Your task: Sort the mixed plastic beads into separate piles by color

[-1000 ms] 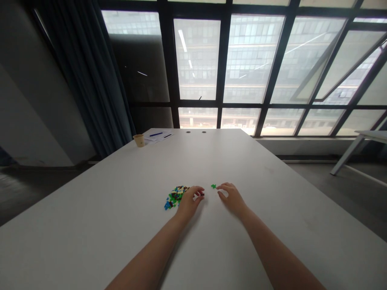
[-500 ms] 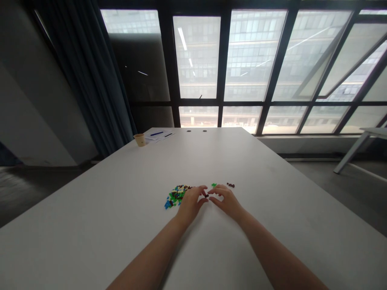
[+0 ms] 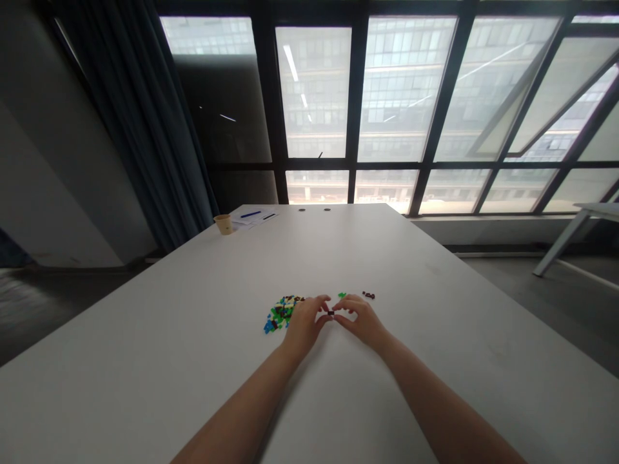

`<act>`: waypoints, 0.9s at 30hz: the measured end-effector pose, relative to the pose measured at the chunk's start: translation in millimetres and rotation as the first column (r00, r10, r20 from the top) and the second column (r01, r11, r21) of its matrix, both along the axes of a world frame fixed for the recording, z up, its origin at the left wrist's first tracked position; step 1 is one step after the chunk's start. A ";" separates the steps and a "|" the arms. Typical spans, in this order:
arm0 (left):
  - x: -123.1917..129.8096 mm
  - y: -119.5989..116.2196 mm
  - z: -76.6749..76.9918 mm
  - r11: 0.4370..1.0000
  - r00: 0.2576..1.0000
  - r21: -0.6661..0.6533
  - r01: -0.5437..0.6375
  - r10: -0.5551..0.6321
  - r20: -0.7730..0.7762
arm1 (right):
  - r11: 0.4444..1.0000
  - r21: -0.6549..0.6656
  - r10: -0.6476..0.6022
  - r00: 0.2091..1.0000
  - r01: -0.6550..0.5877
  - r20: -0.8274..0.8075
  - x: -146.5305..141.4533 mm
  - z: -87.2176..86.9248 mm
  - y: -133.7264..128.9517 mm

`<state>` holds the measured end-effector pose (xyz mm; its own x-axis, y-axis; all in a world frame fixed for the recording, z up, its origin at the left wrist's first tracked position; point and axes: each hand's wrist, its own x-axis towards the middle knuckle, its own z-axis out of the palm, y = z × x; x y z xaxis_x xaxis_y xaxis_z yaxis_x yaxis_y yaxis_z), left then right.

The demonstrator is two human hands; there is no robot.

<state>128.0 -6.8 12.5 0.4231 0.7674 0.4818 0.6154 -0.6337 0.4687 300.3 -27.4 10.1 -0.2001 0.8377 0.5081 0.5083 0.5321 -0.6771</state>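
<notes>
A small dark brown piece [image 3: 331,313] sits between the fingertips of both hands, just above or on the white table [image 3: 338,258]. My left hand [image 3: 307,321] pinches it from the left, and my right hand [image 3: 360,318] grips it from the right. Beside my left hand lies a pile of small blue, green, yellow and brown bricks [image 3: 280,314], partly covered by that hand. Beyond my right hand are green pieces [image 3: 342,295] and, farther right, a few dark brown pieces [image 3: 369,295].
At the far left of the table stand a paper cup [image 3: 223,224] and papers [image 3: 246,219] with a blue pen [image 3: 250,214] on them. Two dark round discs [image 3: 302,210] are near the far edge. A second table [image 3: 599,211] stands at the right.
The dark brown piece has turned from a slight tilt to nearly level between the fingertips. My right fingertips are now closer around it.
</notes>
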 end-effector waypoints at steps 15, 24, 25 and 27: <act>-1.4 3.7 -3.9 0.994 0.999 -0.101 -0.035 0.034 -0.016 | 0.833 -0.059 -0.544 0.833 0.551 0.095 71.6 -0.4 20.4; -1.3 3.1 -3.8 0.981 0.996 -0.191 -0.020 0.002 -0.092 | 0.649 -0.346 -0.541 0.731 0.677 0.417 98.6 -21.4 23.0; -1.3 3.5 -4.2 0.981 0.996 -0.195 -0.019 0.001 -0.094 | 0.645 -0.352 -0.532 0.729 0.678 0.430 97.6 -21.5 23.1; -1.3 4.1 -5.2 0.979 0.996 -0.203 -0.019 0.000 -0.093 | 0.638 -0.355 -0.520 0.723 0.683 0.454 95.5 -21.0 23.4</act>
<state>126.7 -2.8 7.3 0.4506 0.8494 0.2747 0.6675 -0.5249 0.5281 395.9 -4.0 -10.9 0.3738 0.9271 0.0266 0.8021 -0.3088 -0.5112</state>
